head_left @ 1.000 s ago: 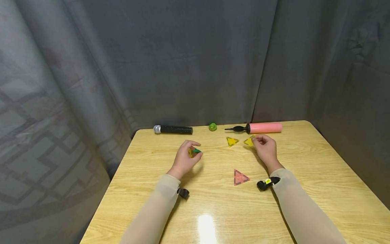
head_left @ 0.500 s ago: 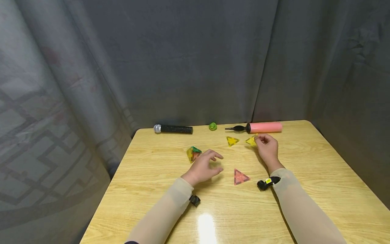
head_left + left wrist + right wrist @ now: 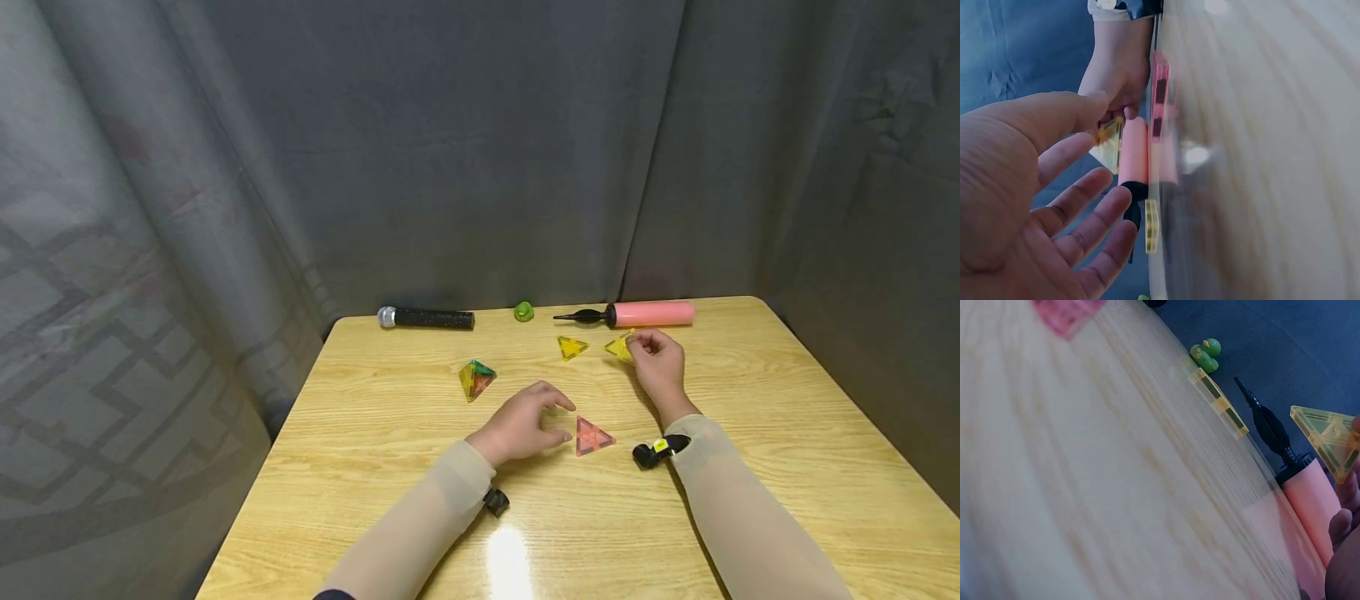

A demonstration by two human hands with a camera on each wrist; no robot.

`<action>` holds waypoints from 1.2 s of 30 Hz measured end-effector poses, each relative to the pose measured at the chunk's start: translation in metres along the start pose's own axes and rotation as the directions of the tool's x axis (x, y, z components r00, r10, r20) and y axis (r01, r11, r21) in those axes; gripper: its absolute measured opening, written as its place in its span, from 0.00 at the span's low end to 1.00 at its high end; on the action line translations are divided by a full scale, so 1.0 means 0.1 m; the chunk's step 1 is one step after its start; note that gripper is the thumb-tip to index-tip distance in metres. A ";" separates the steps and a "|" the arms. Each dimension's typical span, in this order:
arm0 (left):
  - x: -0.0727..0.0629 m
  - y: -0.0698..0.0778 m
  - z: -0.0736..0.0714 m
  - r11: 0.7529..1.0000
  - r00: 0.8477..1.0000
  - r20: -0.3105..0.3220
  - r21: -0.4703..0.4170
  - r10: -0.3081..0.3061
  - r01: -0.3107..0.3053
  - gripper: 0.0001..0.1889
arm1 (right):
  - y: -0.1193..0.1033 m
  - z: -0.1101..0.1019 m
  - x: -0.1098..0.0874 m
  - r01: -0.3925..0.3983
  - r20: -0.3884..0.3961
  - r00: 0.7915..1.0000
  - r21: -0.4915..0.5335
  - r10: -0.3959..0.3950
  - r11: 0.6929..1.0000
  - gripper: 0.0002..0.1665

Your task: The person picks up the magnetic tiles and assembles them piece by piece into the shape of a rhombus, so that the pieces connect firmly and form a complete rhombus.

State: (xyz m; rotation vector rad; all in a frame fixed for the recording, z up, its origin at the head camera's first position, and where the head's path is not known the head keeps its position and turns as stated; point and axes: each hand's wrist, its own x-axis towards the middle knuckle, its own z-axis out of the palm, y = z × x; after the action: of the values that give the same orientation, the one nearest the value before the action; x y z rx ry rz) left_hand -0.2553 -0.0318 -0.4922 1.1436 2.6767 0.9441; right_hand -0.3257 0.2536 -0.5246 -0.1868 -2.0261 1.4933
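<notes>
My left hand [image 3: 523,423] hovers just left of a pink triangular magnetic tile [image 3: 593,436] that lies flat on the table. Its fingers are spread and relaxed, holding nothing. Farther back on the right, my right hand [image 3: 658,367] pinches a yellow triangular tile [image 3: 1330,439] by one corner, raised off the tabletop. A second yellow triangular tile [image 3: 572,347] lies flat to the left of that hand. Behind my left hand stands a small pyramid [image 3: 477,381] of joined tiles, with yellow, green and orange-red faces showing.
Along the table's back edge lie a black microphone [image 3: 427,318] with a silver head, a small green duck [image 3: 1205,354], and a pink hand pump [image 3: 649,314] with a black nozzle. Grey curtains [image 3: 450,150] hang behind the wooden table [image 3: 360,467].
My left hand has let go of the tile pyramid and moved right and nearer, to beside the pink tile. My right hand has barely shifted, still pinching the yellow tile.
</notes>
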 end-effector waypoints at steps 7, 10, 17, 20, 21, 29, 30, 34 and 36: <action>0.03 0.14 0.05 0.994 0.997 0.068 0.104 0.034 -0.041 0.22 | 0.00 0.00 0.00 -0.017 -0.021 1.000 0.014 0.017 1.000 0.08; 0.05 0.17 0.07 0.990 0.995 0.078 0.127 0.054 -0.064 0.22 | 0.02 0.01 0.01 -0.015 -0.029 0.999 0.024 0.016 1.000 0.08; 0.11 0.19 0.15 0.982 0.990 0.096 0.147 0.107 -0.120 0.20 | 0.03 0.01 0.01 -0.011 -0.021 1.000 0.035 0.012 0.999 0.08; 0.13 0.19 0.18 0.980 0.987 0.104 0.145 0.124 -0.139 0.18 | 0.04 0.01 0.01 -0.013 -0.018 1.000 0.033 0.013 0.999 0.09; 0.14 0.18 0.19 0.980 0.986 0.107 0.141 0.128 -0.143 0.17 | 0.04 0.00 0.01 -0.015 -0.017 1.000 0.032 0.015 0.999 0.09; 0.17 0.18 0.22 0.973 0.978 0.124 0.133 0.170 -0.186 0.14 | 0.06 0.00 0.01 -0.023 -0.002 1.000 0.027 0.023 0.999 0.10; 0.17 0.18 0.23 0.972 0.977 0.127 0.137 0.173 -0.190 0.14 | 0.07 0.00 0.01 -0.023 0.000 1.000 0.029 0.023 0.999 0.10; 0.18 0.17 0.25 0.973 0.975 0.141 0.137 0.170 -0.189 0.16 | 0.07 0.00 0.02 -0.023 0.008 1.000 0.031 0.023 0.999 0.11; 0.19 0.16 0.25 0.972 0.976 0.139 0.138 0.169 -0.188 0.16 | 0.07 0.00 0.02 -0.024 0.012 1.000 0.032 0.023 0.999 0.11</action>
State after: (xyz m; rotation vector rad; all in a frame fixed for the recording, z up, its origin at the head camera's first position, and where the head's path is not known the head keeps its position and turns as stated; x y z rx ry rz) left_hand -0.2509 0.0023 -0.5006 1.4445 2.6142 0.6731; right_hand -0.3286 0.2564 -0.5301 -0.1893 -2.0142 1.5442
